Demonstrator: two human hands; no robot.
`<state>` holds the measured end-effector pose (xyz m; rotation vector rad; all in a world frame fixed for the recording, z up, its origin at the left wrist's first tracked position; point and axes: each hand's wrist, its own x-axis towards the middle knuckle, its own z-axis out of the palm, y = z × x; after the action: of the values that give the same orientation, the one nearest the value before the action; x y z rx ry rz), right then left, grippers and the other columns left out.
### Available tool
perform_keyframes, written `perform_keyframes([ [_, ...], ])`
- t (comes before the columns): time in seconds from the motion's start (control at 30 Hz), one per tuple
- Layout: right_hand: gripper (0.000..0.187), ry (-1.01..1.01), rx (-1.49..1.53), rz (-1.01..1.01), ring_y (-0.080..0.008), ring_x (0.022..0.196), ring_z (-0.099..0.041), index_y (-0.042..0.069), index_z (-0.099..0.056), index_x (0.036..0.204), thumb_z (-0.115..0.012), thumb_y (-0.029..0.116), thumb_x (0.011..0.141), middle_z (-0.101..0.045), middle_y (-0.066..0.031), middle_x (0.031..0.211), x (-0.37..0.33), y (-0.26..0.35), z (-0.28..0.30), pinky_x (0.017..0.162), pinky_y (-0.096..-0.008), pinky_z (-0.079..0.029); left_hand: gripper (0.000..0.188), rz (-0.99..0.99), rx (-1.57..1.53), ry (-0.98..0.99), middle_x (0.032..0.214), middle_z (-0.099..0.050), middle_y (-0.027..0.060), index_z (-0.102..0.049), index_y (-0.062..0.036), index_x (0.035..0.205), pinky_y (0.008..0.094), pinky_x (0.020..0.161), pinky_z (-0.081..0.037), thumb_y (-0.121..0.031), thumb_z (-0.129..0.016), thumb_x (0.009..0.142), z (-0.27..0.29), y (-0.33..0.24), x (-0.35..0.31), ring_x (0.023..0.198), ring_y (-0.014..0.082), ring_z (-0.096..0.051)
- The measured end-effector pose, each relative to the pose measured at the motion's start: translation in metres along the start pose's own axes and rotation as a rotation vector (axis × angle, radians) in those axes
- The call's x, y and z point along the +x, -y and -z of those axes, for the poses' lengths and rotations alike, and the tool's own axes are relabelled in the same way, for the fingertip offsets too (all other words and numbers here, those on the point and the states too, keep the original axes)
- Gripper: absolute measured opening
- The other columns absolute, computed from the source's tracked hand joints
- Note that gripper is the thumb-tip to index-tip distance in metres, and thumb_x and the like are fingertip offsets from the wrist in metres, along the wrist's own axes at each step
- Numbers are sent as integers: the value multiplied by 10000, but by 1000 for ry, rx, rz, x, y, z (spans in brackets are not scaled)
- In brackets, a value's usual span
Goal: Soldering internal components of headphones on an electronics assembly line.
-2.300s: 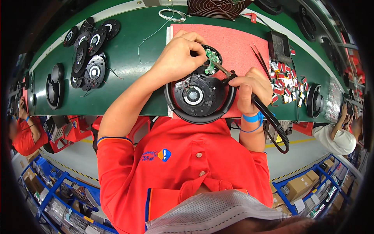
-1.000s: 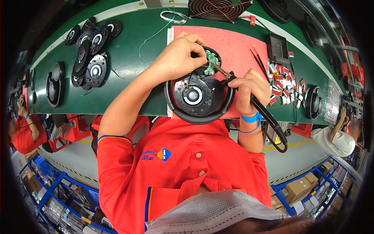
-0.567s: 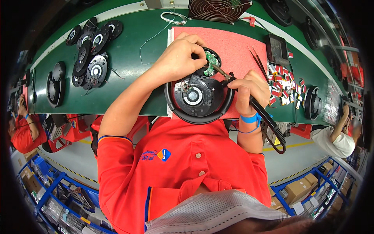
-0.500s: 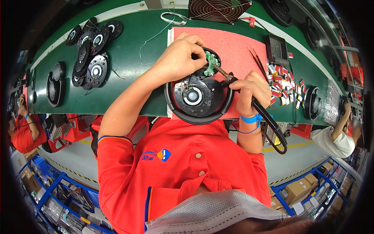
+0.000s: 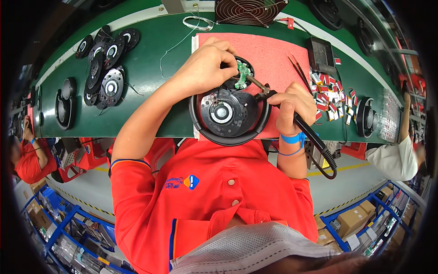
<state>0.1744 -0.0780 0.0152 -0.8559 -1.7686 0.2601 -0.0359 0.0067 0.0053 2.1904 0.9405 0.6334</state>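
Note:
A black headphone (image 5: 200, 130) lies on the pink foam mat (image 5: 273, 52), its headband curving toward me. Inside one ear cup sits a small green circuit board (image 5: 242, 77). Above the headband rests a round black speaker plate (image 5: 238, 119) with a pale centre. My right hand (image 5: 294, 109) grips a soldering iron (image 5: 310, 134), its metal tip against or very close to the board's right side. At the board's left edge my left hand (image 5: 207, 64) is closed in a pinch; whatever its fingertips hold is hidden.
Several speaker plates (image 5: 112, 84) are piled at left, beside another headphone (image 5: 63, 102). Tweezers (image 5: 299, 71), a black tray (image 5: 320, 55) and many small battery cells (image 5: 331, 98) lie at right. A fan (image 5: 248, 11) and a coil of solder wire (image 5: 198, 23) are at the back.
The whole scene has shifted slightly left in view. Both hands keep their holds, and the iron tip stays at the board. At far right, another person's arm has moved upward.

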Motion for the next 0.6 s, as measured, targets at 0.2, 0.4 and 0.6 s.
perform_keyframes([
  [0.2,187,-23,8,0,-175,430,-461,32,-628,692,-571,94,859,-548,-44,527,0,1,3,441,-288,-350,112,37,-84,-20,1032,-641,68,-688,-18,817,340,899,-424,-119,-680,768,-6,5,0,1020,237,-548],
  [0.4,195,-28,7,-10,-180,432,-466,22,-629,692,-567,96,862,-562,-55,536,-1,1,4,442,-289,-355,104,20,-99,-82,1008,-649,55,-661,-18,796,333,888,-433,-117,-668,765,-11,2,0,983,229,-568],
  [0.6,201,-43,11,-5,-181,435,-466,19,-630,689,-567,100,862,-555,-58,532,-1,1,4,442,-290,-354,98,61,-131,-82,1013,-648,69,-649,-15,796,335,888,-439,-108,-657,766,-13,3,0,983,239,-577],
])
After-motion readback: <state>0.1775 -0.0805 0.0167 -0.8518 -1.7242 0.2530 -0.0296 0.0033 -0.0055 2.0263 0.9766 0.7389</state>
